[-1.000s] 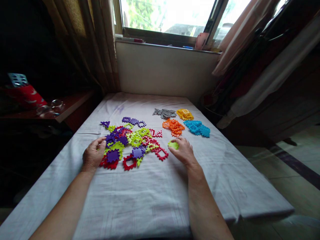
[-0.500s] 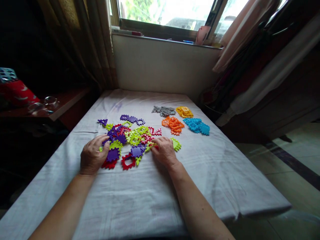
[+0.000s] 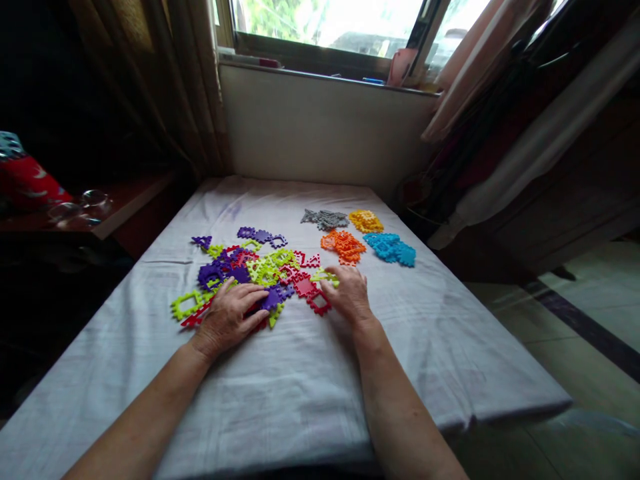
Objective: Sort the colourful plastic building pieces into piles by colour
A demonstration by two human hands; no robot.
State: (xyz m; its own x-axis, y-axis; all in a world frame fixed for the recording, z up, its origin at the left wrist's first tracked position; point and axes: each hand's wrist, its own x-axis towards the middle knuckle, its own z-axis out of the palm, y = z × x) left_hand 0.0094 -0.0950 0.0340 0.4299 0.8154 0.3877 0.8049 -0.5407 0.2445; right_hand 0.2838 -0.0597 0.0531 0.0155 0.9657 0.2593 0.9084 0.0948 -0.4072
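Purple, lime green and red toothed plastic pieces lie mixed in a loose heap on the cloth. My left hand [image 3: 231, 316] rests over the heap's near side, fingers spread, its fingertips by a purple square piece [image 3: 273, 297]. A lime green frame piece [image 3: 186, 305] lies left of that hand. At the heap's right side my right hand [image 3: 347, 291] has its fingers bent around a lime green piece [image 3: 325, 276]. Just left of those fingers are a red solid piece [image 3: 303, 285] and a red frame piece [image 3: 319, 312].
Farther back on the cloth-covered table [image 3: 280, 413] are separate piles: grey [image 3: 325, 219], yellow [image 3: 367, 221], orange [image 3: 343, 247] and blue [image 3: 389, 249]. A brown side table [image 3: 130, 200] with glasses stands at left.
My left hand has moved right and now lies across the pieces. My right hand has shifted right with a lime green piece. Red pieces and a green frame have come into view.
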